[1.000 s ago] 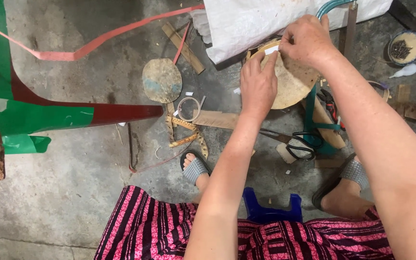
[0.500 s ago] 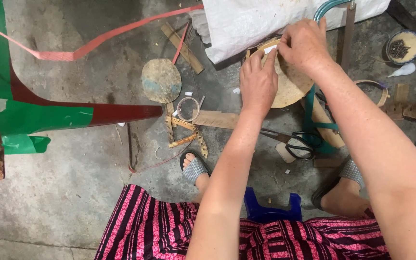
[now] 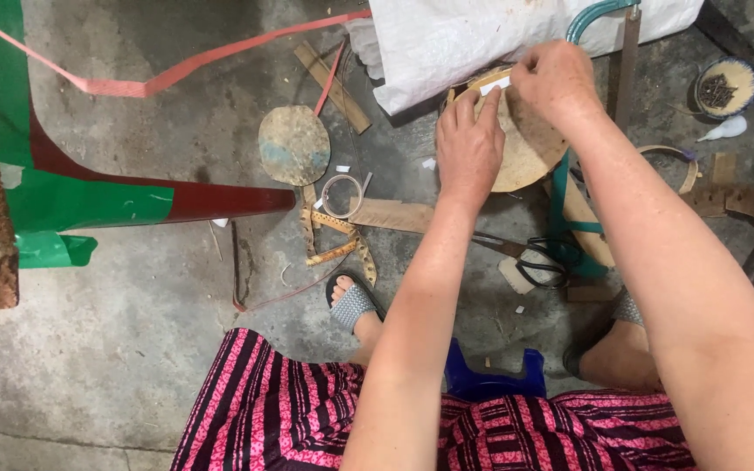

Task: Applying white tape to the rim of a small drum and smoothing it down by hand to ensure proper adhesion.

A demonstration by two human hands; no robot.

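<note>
Tan woven disc [image 3: 530, 153] | left hand [image 3: 469, 148] pressed flat on it | right hand [image 3: 556, 83] pinching white strip [image 3: 493, 85] at rim

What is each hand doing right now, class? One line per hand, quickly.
Left hand: fingers spread flat, pressing on the round tan disc.
Right hand: fingers closed, pinching a small white strip at the disc's upper edge.

Soft, even daylight on the floor [image 3: 133, 366]; shadows faint. The white sack [image 3: 482, 44] is slightly overexposed. Focus is sharp mid-frame, with wide-angle stretch toward the edges.
</note>
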